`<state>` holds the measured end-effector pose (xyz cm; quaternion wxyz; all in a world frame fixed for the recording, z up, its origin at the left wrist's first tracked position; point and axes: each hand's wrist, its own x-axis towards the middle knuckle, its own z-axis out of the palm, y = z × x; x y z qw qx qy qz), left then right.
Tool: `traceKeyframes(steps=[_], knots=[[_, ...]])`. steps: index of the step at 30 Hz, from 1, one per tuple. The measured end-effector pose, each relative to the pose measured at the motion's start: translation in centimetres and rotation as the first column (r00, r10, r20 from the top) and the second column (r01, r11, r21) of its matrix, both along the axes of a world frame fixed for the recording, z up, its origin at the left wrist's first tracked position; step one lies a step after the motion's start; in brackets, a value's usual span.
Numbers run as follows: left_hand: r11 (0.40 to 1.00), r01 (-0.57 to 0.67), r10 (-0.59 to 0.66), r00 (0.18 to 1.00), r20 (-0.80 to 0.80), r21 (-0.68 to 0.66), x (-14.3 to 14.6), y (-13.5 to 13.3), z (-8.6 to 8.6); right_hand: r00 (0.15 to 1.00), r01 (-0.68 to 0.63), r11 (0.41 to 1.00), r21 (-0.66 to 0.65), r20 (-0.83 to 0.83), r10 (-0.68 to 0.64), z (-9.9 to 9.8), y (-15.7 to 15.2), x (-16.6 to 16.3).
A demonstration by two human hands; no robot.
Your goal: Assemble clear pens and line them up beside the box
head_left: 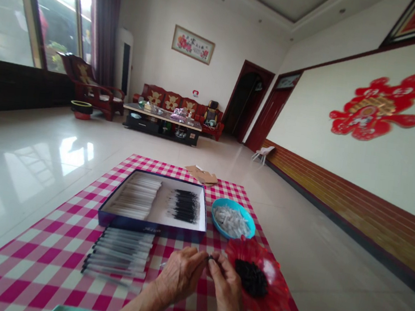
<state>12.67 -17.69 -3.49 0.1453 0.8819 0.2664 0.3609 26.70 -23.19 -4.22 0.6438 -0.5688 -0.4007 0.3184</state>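
Observation:
My left hand (179, 274) and my right hand (226, 288) meet over a red-and-white checked cloth (48, 252), fingers pinched together on a small dark part I cannot make out. A red dish (275, 280) holding small black pieces (251, 278) lies just right of my right hand. To the left lies a row of finished pens (119, 255). Beyond the hands stands a shallow blue box (151, 227) with pale pen barrels (136, 197) and black refills (185, 206). A blue bowl (249, 226) of small whitish parts sits to its right.
Cardboard pieces (203, 175) lie at the cloth's far edge. Shiny tiled floor (41, 150) surrounds the cloth. A coffee table (162, 122), red sofa (172, 102) and armchair (87, 85) stand at the back, with a small white chair (263, 154) near the right wall.

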Motion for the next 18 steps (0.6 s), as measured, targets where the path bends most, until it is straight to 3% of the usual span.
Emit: traceKeyframes(steps=[7, 12, 15, 18], knots=[[0.997, -0.076, 0.076, 0.994, -0.072, 0.012, -0.2, 0.2, 0.1, 0.986, 0.031, 1.000, -0.002, 0.163, -0.030, -1.1, 0.4, 0.9], [0.998, -0.060, 0.061, 0.994, -0.089, 0.004, -0.5, 0.1, 0.7, 0.984, -0.002, 1.000, -0.016, 0.181, 0.005, -1.7, 0.4, 1.1], [0.998, -0.060, 0.061, 0.993, -0.097, 0.010, -0.5, 0.1, 1.0, 0.987, -0.014, 1.000, -0.028, 0.161, 0.018, -1.5, 0.3, 1.1], [0.998, -0.049, 0.053, 0.993, -0.109, 0.035, -0.5, 0.0, 1.2, 0.965, -0.027, 0.999, -0.024, 0.259, 0.032, -0.8, 0.0, 0.9]])
